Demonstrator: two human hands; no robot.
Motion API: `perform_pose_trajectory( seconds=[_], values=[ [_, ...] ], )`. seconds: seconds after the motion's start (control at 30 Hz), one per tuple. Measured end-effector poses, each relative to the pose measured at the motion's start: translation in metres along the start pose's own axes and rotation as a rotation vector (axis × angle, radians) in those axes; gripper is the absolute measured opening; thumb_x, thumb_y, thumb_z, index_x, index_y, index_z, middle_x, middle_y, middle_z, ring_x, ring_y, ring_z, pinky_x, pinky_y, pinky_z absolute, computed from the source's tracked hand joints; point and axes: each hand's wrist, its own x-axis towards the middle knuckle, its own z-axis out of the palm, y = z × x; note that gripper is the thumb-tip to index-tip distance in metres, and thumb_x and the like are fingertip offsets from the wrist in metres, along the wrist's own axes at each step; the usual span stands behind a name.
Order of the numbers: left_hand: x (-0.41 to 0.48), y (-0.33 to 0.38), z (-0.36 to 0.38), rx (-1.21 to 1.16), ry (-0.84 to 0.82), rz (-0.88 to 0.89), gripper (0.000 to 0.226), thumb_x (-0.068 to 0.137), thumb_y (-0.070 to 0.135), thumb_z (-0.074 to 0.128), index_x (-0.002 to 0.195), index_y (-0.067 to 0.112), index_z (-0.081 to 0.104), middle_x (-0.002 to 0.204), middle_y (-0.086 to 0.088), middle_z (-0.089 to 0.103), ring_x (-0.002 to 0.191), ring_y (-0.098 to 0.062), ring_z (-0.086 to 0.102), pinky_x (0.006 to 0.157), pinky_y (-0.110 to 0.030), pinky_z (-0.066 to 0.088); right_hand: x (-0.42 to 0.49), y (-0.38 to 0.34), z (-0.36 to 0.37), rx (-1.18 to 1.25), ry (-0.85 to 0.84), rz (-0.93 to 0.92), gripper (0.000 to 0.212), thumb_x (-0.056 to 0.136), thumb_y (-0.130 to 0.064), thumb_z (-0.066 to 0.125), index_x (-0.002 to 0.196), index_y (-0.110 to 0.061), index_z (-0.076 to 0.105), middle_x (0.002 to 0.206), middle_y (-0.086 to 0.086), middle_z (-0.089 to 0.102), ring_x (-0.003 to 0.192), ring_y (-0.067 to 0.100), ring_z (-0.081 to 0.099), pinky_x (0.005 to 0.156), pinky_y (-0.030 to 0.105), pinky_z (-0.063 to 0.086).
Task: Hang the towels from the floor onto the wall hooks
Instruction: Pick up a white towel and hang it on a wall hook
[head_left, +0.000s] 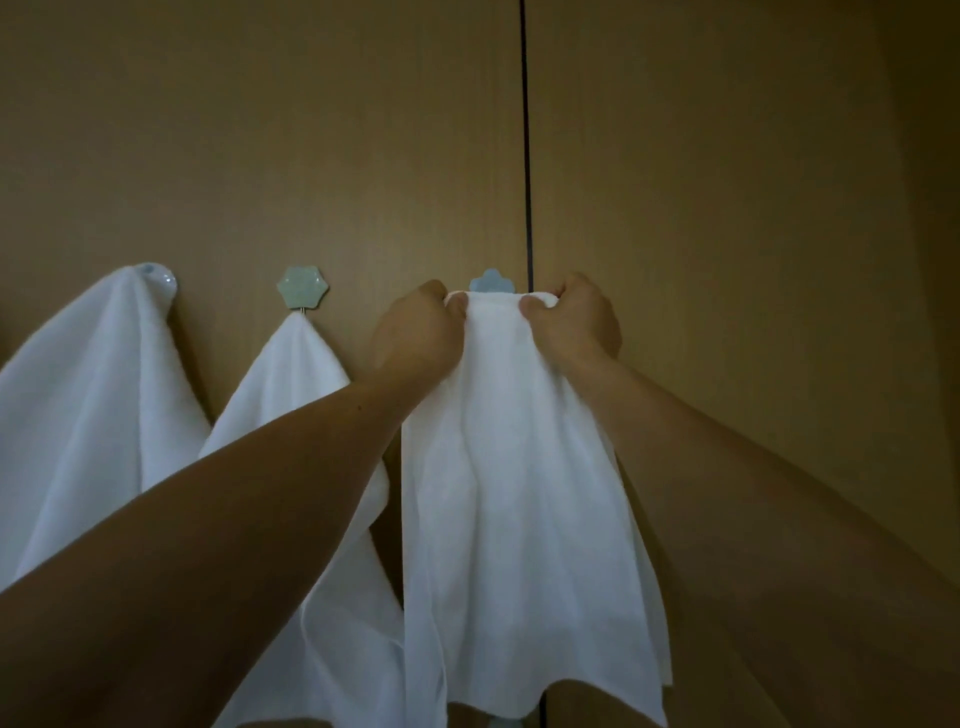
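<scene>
Tan wall panel carries three flower-shaped hooks, all left of its dark seam — nearest hook just beside it, middle hook holding a pointed white towel, farthest hook under a broader white towel.

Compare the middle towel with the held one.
The middle towel hangs from its green hook, untouched; the held towel is gripped at its top by left hand and right hand at the blue hook. The middle towel tapers to a point; the held towel's top is wider. Both are white.
</scene>
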Motion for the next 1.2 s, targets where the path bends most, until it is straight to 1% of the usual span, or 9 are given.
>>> perform_pose_trajectory(
  seconds=[0.33, 0.43, 0.5, 0.57, 0.67, 0.87, 1.0, 1.1, 1.2],
  values=[
    [-0.003, 0.015, -0.007, -0.173, -0.438, -0.317, 0.026, 0.086, 0.03, 0.058, 0.067, 0.014, 0.052, 0.073, -0.001, 0.055, 0.06, -0.012, 0.049, 0.05, -0.024, 0.034, -0.019, 0.003, -0.008, 0.031, -0.239, 0.174, 0.025, 0.073, -0.039, 0.072, 0.08, -0.018, 0.059, 0.079, -0.002, 0.061, 0.075, 0.021, 0.062, 0.056, 0.023, 0.042],
    [-0.003, 0.016, -0.009, 0.179, -0.335, -0.138, 0.035, 0.078, 0.044, 0.063, 0.08, 0.011, 0.052, 0.075, 0.002, 0.054, 0.065, -0.013, 0.052, 0.052, -0.025, 0.033, -0.019, -0.002, -0.013, -0.28, -0.032, 0.033, 0.041, 0.07, -0.05, 0.075, 0.095, -0.023, 0.055, 0.098, -0.004, 0.05, 0.095, 0.019, 0.049, 0.074, 0.027, 0.035],
    [-0.005, 0.015, -0.009, 0.422, -0.11, 0.084, 0.044, 0.075, 0.044, 0.064, 0.104, 0.015, 0.047, 0.091, 0.0, 0.051, 0.086, -0.022, 0.054, 0.067, -0.031, 0.036, -0.024, -0.004, -0.01, -0.411, 0.087, -0.263, 0.025, 0.08, -0.037, 0.068, 0.101, -0.026, 0.061, 0.109, -0.002, 0.051, 0.105, 0.022, 0.044, 0.085, 0.03, 0.03],
    [-0.011, 0.015, -0.006, 0.576, 0.009, 0.355, 0.04, 0.082, 0.033, 0.054, 0.117, 0.015, 0.049, 0.107, -0.008, 0.053, 0.102, -0.03, 0.048, 0.079, -0.04, 0.036, -0.032, -0.003, -0.004, -0.326, 0.0, -0.437, 0.017, 0.089, -0.02, 0.056, 0.101, -0.022, 0.068, 0.1, 0.002, 0.058, 0.098, 0.021, 0.05, 0.085, 0.032, 0.04],
    [-0.019, 0.007, -0.001, 0.494, -0.073, 0.509, 0.03, 0.092, 0.02, 0.038, 0.112, 0.009, 0.057, 0.104, -0.011, 0.057, 0.099, -0.029, 0.046, 0.079, -0.037, 0.033, -0.045, 0.005, 0.004, -0.075, -0.113, -0.415, 0.025, 0.093, -0.012, 0.045, 0.101, -0.009, 0.068, 0.091, 0.006, 0.057, 0.091, 0.019, 0.049, 0.077, 0.031, 0.041],
    [-0.024, 0.01, -0.012, -0.005, -0.343, 0.374, 0.028, 0.092, 0.039, 0.048, 0.081, 0.016, 0.059, 0.081, -0.004, 0.059, 0.078, -0.022, 0.052, 0.068, -0.033, 0.037, -0.041, 0.002, 0.001, 0.025, -0.246, -0.334, 0.023, 0.089, -0.018, 0.054, 0.107, -0.018, 0.068, 0.092, -0.003, 0.062, 0.082, 0.012, 0.056, 0.066, 0.023, 0.038],
    [-0.019, 0.02, -0.023, -0.166, -0.446, 0.174, 0.025, 0.082, 0.014, 0.062, 0.106, 0.009, 0.065, 0.094, -0.002, 0.066, 0.084, -0.017, 0.062, 0.071, -0.027, 0.052, -0.036, -0.004, -0.004, 0.108, -0.337, -0.205, 0.025, 0.082, -0.009, 0.055, 0.099, -0.021, 0.068, 0.089, -0.007, 0.066, 0.08, 0.011, 0.061, 0.07, 0.026, 0.05],
    [-0.017, 0.026, -0.024, -0.422, -0.389, -0.14, 0.017, 0.081, 0.002, 0.053, 0.088, 0.01, 0.066, 0.071, 0.002, 0.058, 0.061, -0.009, 0.054, 0.04, -0.012, 0.041, -0.034, -0.009, -0.006, 0.358, -0.399, 0.057, 0.024, 0.078, -0.004, 0.052, 0.068, -0.022, 0.064, 0.063, -0.007, 0.063, 0.059, 0.01, 0.057, 0.051, 0.018, 0.044],
    [-0.025, 0.02, -0.016, -0.604, -0.353, -0.336, 0.021, 0.079, 0.0, 0.047, 0.069, 0.012, 0.061, 0.064, 0.0, 0.053, 0.055, -0.012, 0.048, 0.04, -0.014, 0.036, -0.036, -0.002, -0.002, 0.462, -0.409, 0.157, 0.022, 0.076, -0.002, 0.05, 0.072, -0.014, 0.068, 0.066, 0.0, 0.064, 0.061, 0.017, 0.057, 0.056, 0.024, 0.043]
  ],
)
